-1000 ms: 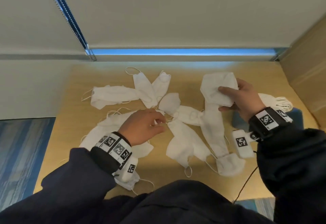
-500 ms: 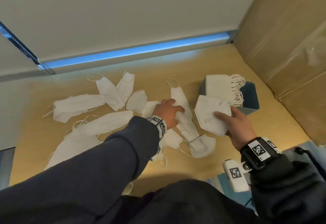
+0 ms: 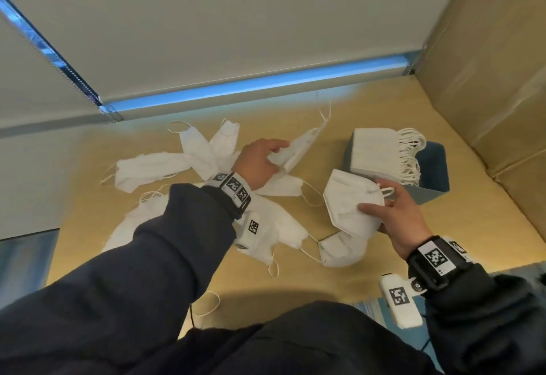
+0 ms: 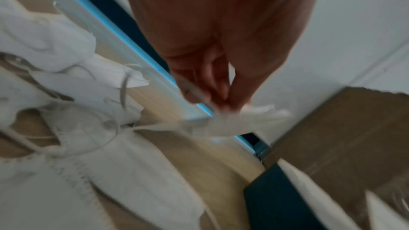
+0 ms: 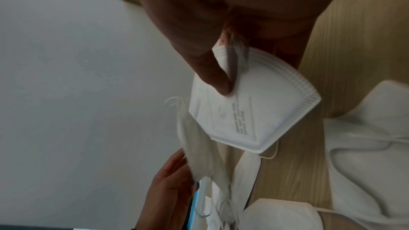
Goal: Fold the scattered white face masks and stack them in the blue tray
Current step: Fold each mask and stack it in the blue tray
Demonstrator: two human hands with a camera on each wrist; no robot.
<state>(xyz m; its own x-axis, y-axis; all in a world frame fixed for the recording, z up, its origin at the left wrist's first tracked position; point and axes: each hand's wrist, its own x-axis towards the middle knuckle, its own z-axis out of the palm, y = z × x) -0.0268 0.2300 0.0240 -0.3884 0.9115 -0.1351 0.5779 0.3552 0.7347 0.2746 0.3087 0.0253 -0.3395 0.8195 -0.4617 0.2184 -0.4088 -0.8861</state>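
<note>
My right hand pinches a folded white mask between thumb and fingers, just left of the blue tray; the wrist view shows the same folded mask under my thumb. A tall stack of folded masks fills the tray's left part. My left hand grips a second mask, raised edge-on above the pile, blurred as the lifted mask in its wrist view. Several unfolded masks lie scattered on the wooden table.
Cardboard boxes wall off the right side behind the tray. A white blind and a blue-lit strip close the table's far edge. Loose ear loops trail near the front edge by my dark sleeves.
My left hand crossed to the right, took a mask from the pile and lifted it. My right hand carried its folded mask down beside the tray. The head view swung right.
</note>
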